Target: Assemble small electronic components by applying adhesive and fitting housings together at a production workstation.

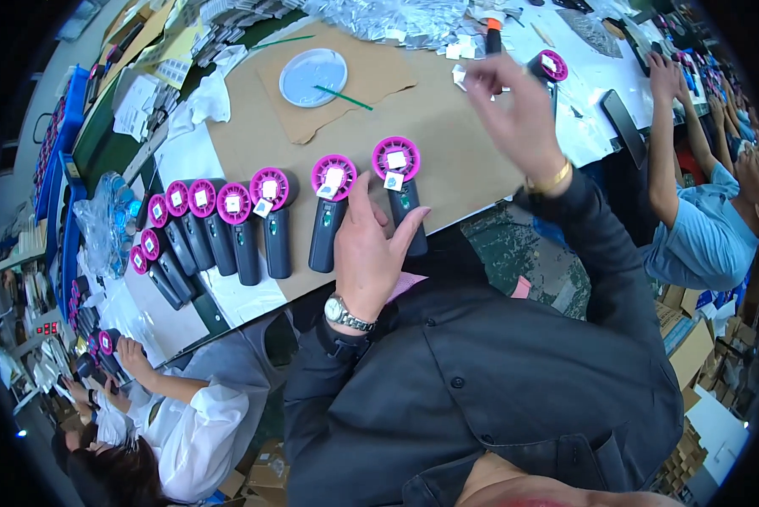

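My left hand [367, 258] is open, thumb and forefinger spread apart. It lies between two handheld fans with dark grey handles and magenta heads: one fan [323, 237] to its left, another fan [406, 211] by its thumb. Small white pieces sit on the heads of both. My right hand [519, 114] is raised over the far right of the brown board, its fingers bent and smeared by motion, so what they hold cannot be made out. Close to those fingers are a small white piece [459, 78] and a black tool with an orange collar [493, 38].
Several more fans [242, 232] stand in a row to the left. A white round lid [312, 77] with a green stick [343, 98] lies on cardboard [379, 80]. Clear plastic bags [388, 19] are heaped at the back. One fan [550, 65] lies far right. Co-workers sit on both sides.
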`<state>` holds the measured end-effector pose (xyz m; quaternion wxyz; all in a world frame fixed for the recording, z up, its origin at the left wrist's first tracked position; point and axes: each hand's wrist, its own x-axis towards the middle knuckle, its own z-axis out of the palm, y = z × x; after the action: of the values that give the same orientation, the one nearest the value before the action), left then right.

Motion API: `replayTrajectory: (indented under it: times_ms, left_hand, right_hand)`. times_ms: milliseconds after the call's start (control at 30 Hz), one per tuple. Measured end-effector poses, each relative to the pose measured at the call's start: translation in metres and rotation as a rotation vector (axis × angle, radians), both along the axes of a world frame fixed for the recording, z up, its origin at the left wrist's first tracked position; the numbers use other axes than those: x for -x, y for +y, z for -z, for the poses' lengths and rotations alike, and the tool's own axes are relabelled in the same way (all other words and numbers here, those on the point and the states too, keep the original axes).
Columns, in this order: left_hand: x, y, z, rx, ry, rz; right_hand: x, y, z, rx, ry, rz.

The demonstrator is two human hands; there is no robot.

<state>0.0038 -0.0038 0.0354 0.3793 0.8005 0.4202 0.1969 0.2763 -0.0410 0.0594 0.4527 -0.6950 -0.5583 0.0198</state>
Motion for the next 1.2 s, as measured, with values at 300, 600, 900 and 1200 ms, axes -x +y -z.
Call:
replayTrajectory:
  times_ms: [300, 600, 900, 1200]
  left_hand:
    - [0.012, 0.034, -0.013, -0.656, -0.142, 0.143]
    - [0.001, 0.043, -0.014, -0.503, 0.0, 0.23]
    - [-0.007, 0.051, -0.01, -0.52, -0.03, 0.251]
    - [-0.012, 0.055, -0.008, -0.545, -0.027, 0.245]
  right_hand:
    - [0.083, -0.021, 0.012, -0.009, -0.292, -0.321]
    - [0.072, -0.01, 0.009, -0.143, -0.361, -0.284]
    - [0.061, -0.006, 0.005, -0.038, -0.515, -0.316]
    - [0.055, 0.007, 0.0, 0.075, -0.557, -0.33]
